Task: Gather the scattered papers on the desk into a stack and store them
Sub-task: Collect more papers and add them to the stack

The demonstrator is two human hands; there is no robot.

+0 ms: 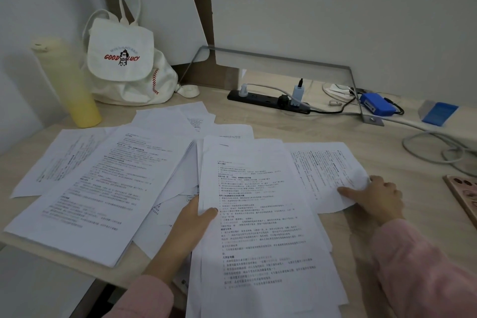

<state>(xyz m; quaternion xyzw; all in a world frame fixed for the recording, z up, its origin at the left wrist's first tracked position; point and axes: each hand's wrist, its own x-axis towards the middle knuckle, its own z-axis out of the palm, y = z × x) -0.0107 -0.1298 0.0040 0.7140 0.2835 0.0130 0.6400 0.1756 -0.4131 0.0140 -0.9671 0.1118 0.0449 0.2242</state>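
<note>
Several printed white papers lie scattered over the light wooden desk (296,124). A loose pile (260,235) sits in the middle, reaching the near edge. My left hand (191,227) grips its left edge, thumb on top and fingers underneath. To the right lies a single sheet (325,170), turned sideways. My right hand (376,196) pinches its right edge, which curls up. More sheets (98,183) fan out on the left side of the desk. Others (178,119) lie further back.
A yellow bottle (74,85) and a white drawstring backpack (126,59) stand at the back left. A black power strip (268,100) with plugs, cables, a blue box (376,106) and a metal stand frame (353,77) occupy the back right. A wooden board (464,196) lies at the right edge.
</note>
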